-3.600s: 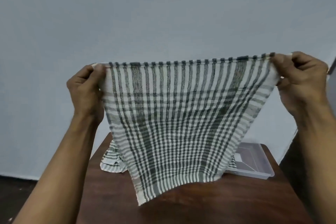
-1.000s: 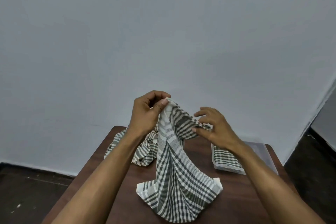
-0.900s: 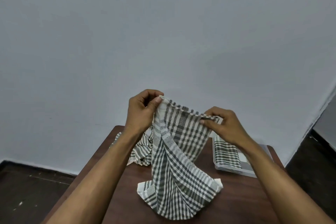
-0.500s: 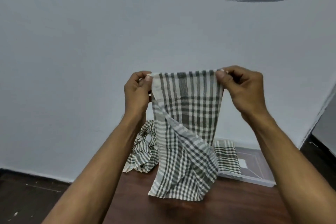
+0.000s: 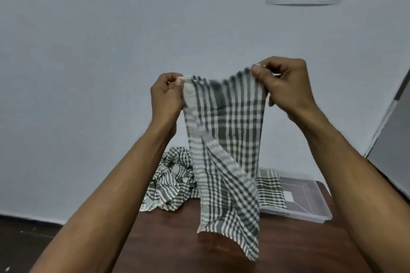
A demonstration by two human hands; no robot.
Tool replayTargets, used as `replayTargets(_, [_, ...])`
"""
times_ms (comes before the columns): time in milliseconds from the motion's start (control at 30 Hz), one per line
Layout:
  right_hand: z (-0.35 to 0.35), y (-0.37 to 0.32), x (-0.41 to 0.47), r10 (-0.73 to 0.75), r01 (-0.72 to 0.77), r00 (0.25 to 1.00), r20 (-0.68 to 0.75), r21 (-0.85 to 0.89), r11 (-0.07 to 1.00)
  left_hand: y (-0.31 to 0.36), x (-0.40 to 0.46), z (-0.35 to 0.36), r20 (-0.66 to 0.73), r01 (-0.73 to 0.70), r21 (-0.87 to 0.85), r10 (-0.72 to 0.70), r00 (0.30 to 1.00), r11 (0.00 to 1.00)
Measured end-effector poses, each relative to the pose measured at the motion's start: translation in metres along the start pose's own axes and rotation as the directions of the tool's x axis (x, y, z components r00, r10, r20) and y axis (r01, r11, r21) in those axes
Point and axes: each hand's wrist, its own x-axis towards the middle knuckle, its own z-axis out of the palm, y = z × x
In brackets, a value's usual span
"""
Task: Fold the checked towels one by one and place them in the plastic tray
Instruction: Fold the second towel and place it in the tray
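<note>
- You hold one checked towel (image 5: 224,139) up in the air, above the near part of the wooden table (image 5: 166,239); its lower end hangs close to the table top, and I cannot tell if it touches.
- Your left hand (image 5: 165,97) pinches the top left corner of this towel between thumb and curled fingers, and your right hand (image 5: 286,86) pinches the top right corner in the same way.
- The towel already looks doubled lengthwise, so I judge you are in the middle of folding it.
- The plastic tray (image 5: 310,208) stands on the table behind the hanging towel and to its right; one folded towel (image 5: 269,188) lies in its left part.
- A crumpled pile of towels (image 5: 170,184) waits on the table behind the hanging towel, to its left.
- The next move probably calls for bringing the top edge down to the lower edge, keeping the corners together, before you carry the towel to the tray.
</note>
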Motion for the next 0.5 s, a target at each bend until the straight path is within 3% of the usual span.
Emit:
replayTargets(67, [0.001, 0.0, 0.0, 0.01, -0.009, 0.998, -0.054, 0.01, 1.0, -0.002, 0.001, -0.001, -0.015, 0.007, -0.015, -0.007, 1.0, 1.0])
replayTargets(167, [0.002, -0.002, -0.003, 0.066, -0.066, 0.998, 0.003, -0.001, 0.998, -0.006, 0.002, 0.0, -0.022, 0.011, -0.026, -0.011, 1.0, 1.0])
replayTargets(267, [0.001, 0.004, -0.005, 0.117, -0.117, 0.992, -0.044, 0.007, 0.993, -0.007, 0.001, 0.001, -0.009, 0.029, -0.027, -0.03, 1.0, 0.999])
replayTargets(333, [0.0, 0.01, -0.006, 0.097, -0.1, 0.995, -0.03, -0.091, 0.991, -0.007, 0.001, 0.002, -0.013, 0.032, -0.031, -0.033, 0.999, 0.999])
replayTargets(433, [0.001, 0.009, -0.008, 0.025, -0.042, 0.992, -0.125, -0.131, 0.991, -0.007, 0.002, 0.002, -0.022, 0.028, -0.049, -0.029, 0.999, 0.998])
replayTargets(500, [0.005, 0.003, -0.01, -0.033, 0.028, 0.999, -0.02, -0.221, 0.975, -0.008, 0.002, 0.003, -0.032, 0.02, -0.047, -0.021, 0.999, 0.999])
